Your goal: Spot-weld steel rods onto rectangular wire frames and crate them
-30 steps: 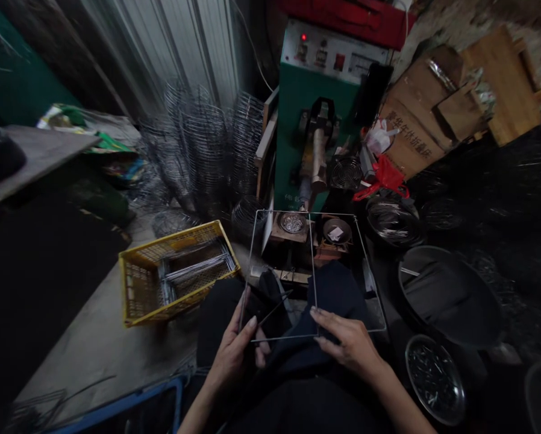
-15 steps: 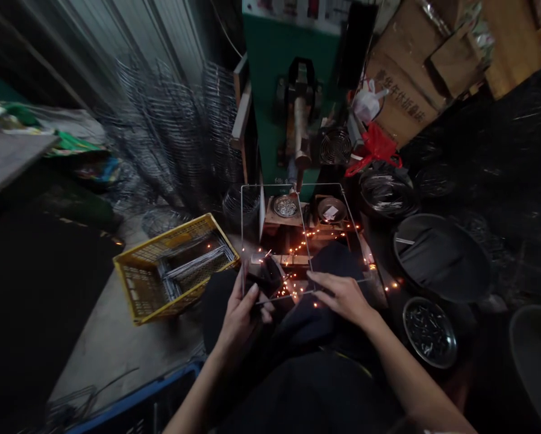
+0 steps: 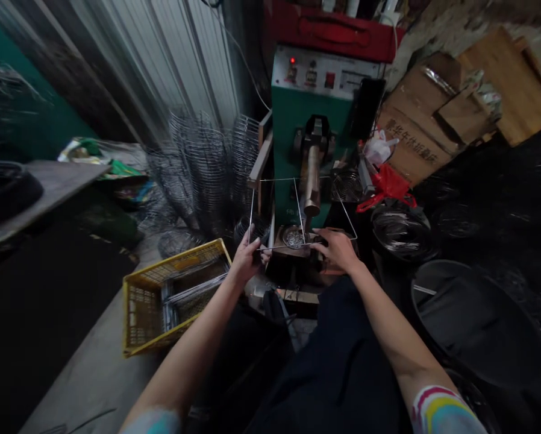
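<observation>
A thin rectangular wire frame [image 3: 299, 205] with a rod across its middle is held level in front of a green spot welding machine [image 3: 286, 138]. My left hand [image 3: 247, 258] is closed around its near left corner, thumb on top. At the near side, where the middle rod meets the edge, my right hand [image 3: 337, 248] pinches the wire between thumb and fingers. The machine's thick metal electrode arm [image 3: 312, 181] juts out over the frame, just right of the middle rod. Beneath the frame lies a round dish of small metal pieces [image 3: 292, 237].
A yellow plastic crate [image 3: 132, 313] with bundled wire rods stands at left. Stacked wire baskets [image 3: 200, 163] lean behind it. On the right are a red plastic bag [image 3: 390, 185], a cardboard box [image 3: 408, 135] and a large dark round container [image 3: 473, 313].
Both hands and the wire frame have moved forward, nearer the machine's arm. The scattered orange sparks are gone. My view has tilted up, showing the machine's panel and its lit red lamp.
</observation>
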Demonstrator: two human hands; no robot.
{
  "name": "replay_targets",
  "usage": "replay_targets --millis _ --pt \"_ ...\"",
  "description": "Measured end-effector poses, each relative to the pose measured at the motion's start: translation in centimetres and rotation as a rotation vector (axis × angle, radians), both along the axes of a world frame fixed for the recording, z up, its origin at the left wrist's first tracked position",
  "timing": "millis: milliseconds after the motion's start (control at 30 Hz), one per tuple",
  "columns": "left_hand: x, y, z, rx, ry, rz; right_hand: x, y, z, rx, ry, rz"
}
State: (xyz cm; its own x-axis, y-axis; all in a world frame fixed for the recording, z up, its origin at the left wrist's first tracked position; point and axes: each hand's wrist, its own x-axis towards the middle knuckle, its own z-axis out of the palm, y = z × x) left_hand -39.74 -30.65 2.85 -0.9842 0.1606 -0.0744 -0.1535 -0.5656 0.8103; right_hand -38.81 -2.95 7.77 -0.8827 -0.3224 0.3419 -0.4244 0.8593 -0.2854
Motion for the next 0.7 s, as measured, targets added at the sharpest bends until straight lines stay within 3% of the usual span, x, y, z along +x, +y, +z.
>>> replay_targets --millis 333,700 --pt "-2.7 0.2 -0.6 0.045 0.033 0.015 -3.0 0.3 -0.2 -0.052 0.004 -0.046" --pt "-3.5 0.6 -0.7 0.027 0.049 0.013 -3.7 0.3 -0.8 -0.072 -0.022 -0.055"
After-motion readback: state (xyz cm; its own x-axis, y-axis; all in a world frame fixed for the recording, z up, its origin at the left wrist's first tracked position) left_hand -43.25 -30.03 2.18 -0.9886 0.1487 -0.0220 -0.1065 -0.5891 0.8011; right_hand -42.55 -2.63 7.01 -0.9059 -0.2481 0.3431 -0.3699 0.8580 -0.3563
